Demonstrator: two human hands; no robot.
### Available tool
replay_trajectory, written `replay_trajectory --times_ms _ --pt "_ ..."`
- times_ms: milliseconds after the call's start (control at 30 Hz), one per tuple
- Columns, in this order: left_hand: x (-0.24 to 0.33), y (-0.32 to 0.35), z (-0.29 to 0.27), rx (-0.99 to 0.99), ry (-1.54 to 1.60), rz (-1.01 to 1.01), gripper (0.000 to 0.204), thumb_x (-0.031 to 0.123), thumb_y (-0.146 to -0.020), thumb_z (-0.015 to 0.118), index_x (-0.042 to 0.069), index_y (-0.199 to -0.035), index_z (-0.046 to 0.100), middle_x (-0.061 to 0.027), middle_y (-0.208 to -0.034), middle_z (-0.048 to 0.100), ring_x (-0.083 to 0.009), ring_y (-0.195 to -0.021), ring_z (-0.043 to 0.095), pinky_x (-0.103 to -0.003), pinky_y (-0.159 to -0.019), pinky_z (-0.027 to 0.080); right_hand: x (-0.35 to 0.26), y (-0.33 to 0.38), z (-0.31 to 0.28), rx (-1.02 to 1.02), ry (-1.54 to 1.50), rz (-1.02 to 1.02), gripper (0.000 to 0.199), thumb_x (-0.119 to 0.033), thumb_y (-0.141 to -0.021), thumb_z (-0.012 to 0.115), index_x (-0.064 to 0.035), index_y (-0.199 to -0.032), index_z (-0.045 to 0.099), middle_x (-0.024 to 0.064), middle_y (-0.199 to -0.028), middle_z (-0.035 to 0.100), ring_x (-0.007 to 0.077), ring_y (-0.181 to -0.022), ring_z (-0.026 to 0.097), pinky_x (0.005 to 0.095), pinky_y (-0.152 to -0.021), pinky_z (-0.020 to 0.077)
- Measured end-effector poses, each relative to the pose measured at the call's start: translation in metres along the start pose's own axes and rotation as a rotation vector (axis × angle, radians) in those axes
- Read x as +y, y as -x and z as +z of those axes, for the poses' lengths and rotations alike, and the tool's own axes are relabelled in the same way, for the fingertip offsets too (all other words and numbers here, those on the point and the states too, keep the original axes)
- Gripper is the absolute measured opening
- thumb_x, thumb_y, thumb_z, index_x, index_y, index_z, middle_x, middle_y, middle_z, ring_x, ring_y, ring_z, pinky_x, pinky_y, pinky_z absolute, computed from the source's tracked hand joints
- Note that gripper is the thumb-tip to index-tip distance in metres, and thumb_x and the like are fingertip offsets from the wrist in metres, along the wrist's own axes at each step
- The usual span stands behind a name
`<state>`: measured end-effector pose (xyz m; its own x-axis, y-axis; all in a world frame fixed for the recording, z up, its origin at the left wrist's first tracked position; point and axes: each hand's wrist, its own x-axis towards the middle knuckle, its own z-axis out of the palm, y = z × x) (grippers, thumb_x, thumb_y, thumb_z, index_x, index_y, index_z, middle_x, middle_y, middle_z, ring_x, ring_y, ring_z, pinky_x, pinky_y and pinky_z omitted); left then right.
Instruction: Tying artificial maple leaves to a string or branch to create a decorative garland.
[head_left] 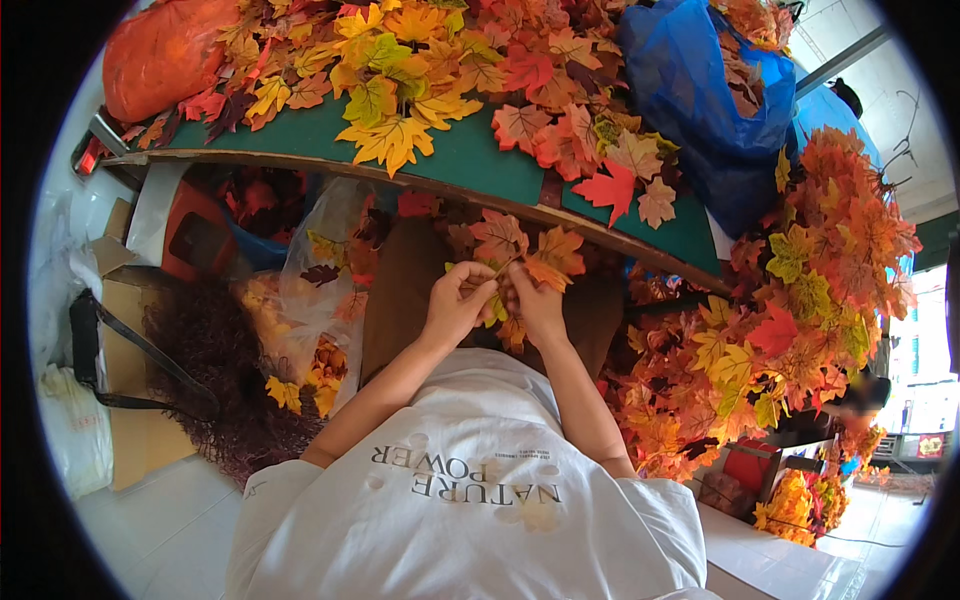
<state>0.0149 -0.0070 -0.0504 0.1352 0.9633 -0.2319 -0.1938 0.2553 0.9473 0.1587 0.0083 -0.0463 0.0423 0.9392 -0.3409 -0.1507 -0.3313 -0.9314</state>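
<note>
A green-topped table (465, 150) spans the far side, much of it under loose autumn leaves (395, 140). The white shirt (430, 540) bears dark lettering (465, 475) across its front. A blue bag (690, 90) slumps on the table's right part. Below the near edge, over the lap, the left hand (460, 300) and right hand (533, 300) almost meet — thumbs and forefingers pinching a small leaf sprig (553, 258) between them, its orange leaves fanning beyond the fingertips.

A workshop, from the heaps of artificial leaves (480, 72) on a green worktable (290, 133).
</note>
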Motion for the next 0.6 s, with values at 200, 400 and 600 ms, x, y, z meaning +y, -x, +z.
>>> replay_trajectory --times_ms 200,400,600 --pt "-0.001 -0.008 -0.034 0.184 -0.904 0.385 0.017 0.005 -0.081 0.06 0.006 -0.097 0.067 -0.015 -0.09 0.057 -0.0347 -0.078 0.058 -0.039 -0.072 0.048 -0.091 -0.016 -0.015 -0.164 0.454 -0.412 0.018 -0.015 -0.089 0.055 -0.0021 -0.082 0.065 0.0025 -0.063 0.059 0.006 -0.053 0.053 0.0219 -0.046 0.0423" --pt "-0.014 -0.026 -0.044 -0.129 -0.226 0.045 0.022 0.005 -0.088 0.054 0.002 -0.108 0.063 -0.0021 -0.088 0.059 -0.0096 -0.064 0.052 -0.023 -0.052 0.042 -0.182 -0.153 -0.041 0.498 0.942 -1.227 0.019 -0.017 -0.085 0.059 0.0011 -0.084 0.065 0.0155 -0.075 0.062 0.0303 -0.07 0.061 0.0388 -0.067 0.0478" --pt "-0.003 -0.018 -0.044 -0.238 0.288 -0.181 0.027 0.004 -0.09 0.052 -0.001 -0.117 0.058 -0.0004 -0.092 0.056 -0.0043 -0.067 0.047 -0.016 -0.051 0.037 -0.195 -0.176 -0.032 0.389 1.224 -0.934 0.022 -0.02 -0.079 0.063 -0.0002 -0.088 0.068 0.0193 -0.083 0.064 0.0343 -0.08 0.063 0.0397 -0.072 0.0489"
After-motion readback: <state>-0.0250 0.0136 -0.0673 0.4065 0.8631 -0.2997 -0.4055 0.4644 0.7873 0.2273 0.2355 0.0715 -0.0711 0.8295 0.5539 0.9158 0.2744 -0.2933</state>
